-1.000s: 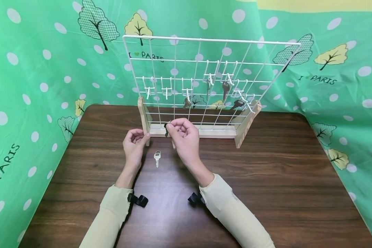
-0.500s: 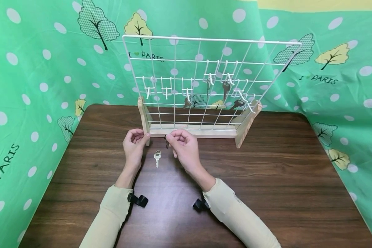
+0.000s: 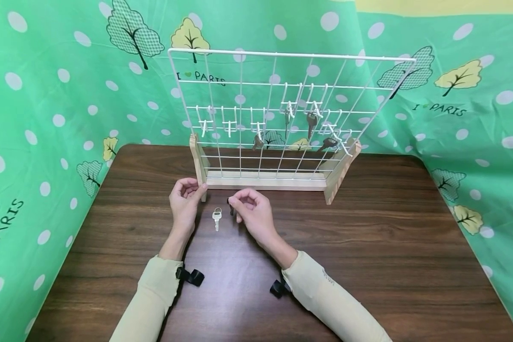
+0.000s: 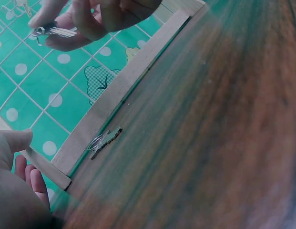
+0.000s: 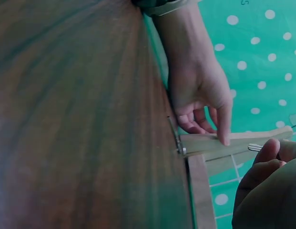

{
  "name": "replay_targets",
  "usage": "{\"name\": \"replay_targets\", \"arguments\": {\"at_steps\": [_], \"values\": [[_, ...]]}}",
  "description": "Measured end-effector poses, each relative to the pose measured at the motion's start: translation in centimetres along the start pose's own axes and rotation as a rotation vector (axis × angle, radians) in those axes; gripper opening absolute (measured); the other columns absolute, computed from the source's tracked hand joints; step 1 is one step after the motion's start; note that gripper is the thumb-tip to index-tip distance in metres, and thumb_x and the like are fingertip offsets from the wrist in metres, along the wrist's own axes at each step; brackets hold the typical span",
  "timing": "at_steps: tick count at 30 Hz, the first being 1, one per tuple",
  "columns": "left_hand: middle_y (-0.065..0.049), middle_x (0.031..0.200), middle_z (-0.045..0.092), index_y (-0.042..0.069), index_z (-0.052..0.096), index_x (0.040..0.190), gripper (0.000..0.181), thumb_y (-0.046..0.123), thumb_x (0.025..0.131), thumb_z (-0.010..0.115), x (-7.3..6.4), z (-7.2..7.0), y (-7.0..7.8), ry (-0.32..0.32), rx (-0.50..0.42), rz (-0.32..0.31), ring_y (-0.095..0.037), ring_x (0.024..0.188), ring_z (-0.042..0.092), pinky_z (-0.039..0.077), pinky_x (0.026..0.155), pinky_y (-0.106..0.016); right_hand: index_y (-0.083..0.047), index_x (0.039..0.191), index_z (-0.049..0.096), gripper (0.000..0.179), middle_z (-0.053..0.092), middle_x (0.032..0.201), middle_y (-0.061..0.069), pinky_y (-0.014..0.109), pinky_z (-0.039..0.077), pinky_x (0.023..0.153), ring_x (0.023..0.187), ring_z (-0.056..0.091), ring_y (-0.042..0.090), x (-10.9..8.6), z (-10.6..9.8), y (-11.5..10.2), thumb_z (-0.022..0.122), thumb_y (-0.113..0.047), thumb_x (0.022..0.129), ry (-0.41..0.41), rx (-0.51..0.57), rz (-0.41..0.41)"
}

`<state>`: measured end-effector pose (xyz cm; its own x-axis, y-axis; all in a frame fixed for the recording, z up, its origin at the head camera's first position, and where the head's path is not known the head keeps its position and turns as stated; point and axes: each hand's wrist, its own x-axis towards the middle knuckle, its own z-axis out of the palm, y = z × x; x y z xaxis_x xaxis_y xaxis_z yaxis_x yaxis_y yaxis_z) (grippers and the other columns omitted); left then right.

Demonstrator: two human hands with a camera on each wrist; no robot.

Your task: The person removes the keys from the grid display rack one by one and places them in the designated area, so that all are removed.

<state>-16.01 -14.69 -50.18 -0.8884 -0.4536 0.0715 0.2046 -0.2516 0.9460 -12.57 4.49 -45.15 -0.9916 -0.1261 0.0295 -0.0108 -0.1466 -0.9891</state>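
My right hand (image 3: 254,211) pinches a dark-looking key (image 3: 231,207) between thumb and fingers, holding it in front of the rack. In the left wrist view this key (image 4: 61,32) looks silvery, and part of it is hidden by the fingers. On the table, just left of it, lies a silver key (image 3: 216,219) with a small ring. With the thumb in front and fingers behind, my left hand (image 3: 184,204) grips the left wooden side support (image 3: 198,156) of the white wire grid rack (image 3: 290,56).
Several keys, among them a dark key (image 3: 311,124), hang from white hooks on the grid's middle and right. At the left, two hooks (image 3: 229,127) carry no key. A wooden crossbar (image 3: 265,183) joins the supports on the brown table (image 3: 389,266). Green patterned cloth (image 3: 474,142) surrounds it.
My right hand has come down from in front of the grid's lower bars toward me with the pinched key, now close beside the key on the table. The left hand stays put.
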Motion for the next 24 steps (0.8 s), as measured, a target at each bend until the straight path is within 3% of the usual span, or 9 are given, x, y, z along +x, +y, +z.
{"name": "replay_targets", "arguments": {"at_steps": [9,15,20,22,24], "values": [[0.004,0.094,0.068,0.008,0.067,0.100,0.031,-0.018,0.088,0.079,0.0,-0.1,0.0,0.001,0.001,-0.003,-0.009,0.086,0.065,0.054,0.079,-0.017,0.002,0.097,0.071,0.007,0.078,0.084,0.008,0.019,0.049,0.053,0.054,0.057,0.007,-0.1,-0.2,1.2,0.076,0.004,0.100,-0.001,0.018,0.053],[0.004,0.093,0.068,0.010,0.067,0.099,0.032,-0.018,0.088,0.079,0.1,0.0,0.0,0.001,0.002,-0.003,-0.009,0.086,0.065,0.054,0.079,-0.017,-0.001,0.094,0.072,0.011,0.079,0.083,0.008,0.021,0.056,0.062,0.061,0.065,0.009,0.2,-0.4,1.5,0.079,0.007,0.096,0.010,0.023,0.094],[0.004,0.093,0.069,0.010,0.067,0.098,0.033,-0.019,0.088,0.078,0.1,0.0,-0.1,0.004,0.000,-0.002,-0.008,0.086,0.066,0.055,0.079,-0.017,-0.002,0.096,0.072,0.011,0.076,0.077,-0.002,0.017,0.044,0.049,0.063,0.068,0.009,0.3,-0.7,2.0,0.080,0.006,0.095,-0.001,0.034,0.138],[0.004,0.093,0.069,0.010,0.067,0.098,0.033,-0.019,0.088,0.078,0.1,0.0,-0.1,0.005,0.000,-0.002,-0.008,0.086,0.066,0.055,0.079,-0.017,0.002,0.102,0.072,0.010,0.076,0.077,-0.004,0.017,0.036,0.045,0.063,0.069,0.008,0.3,-0.9,2.1,0.079,0.006,0.096,-0.005,0.048,0.152],[0.004,0.093,0.069,0.010,0.067,0.099,0.033,-0.019,0.088,0.078,0.1,0.0,-0.1,0.004,0.001,-0.002,-0.008,0.086,0.066,0.055,0.080,-0.017,0.008,0.111,0.072,0.015,0.076,0.079,-0.005,0.016,0.036,0.045,0.064,0.070,0.006,0.4,-1.0,2.1,0.078,0.007,0.096,-0.008,0.055,0.164]]}}
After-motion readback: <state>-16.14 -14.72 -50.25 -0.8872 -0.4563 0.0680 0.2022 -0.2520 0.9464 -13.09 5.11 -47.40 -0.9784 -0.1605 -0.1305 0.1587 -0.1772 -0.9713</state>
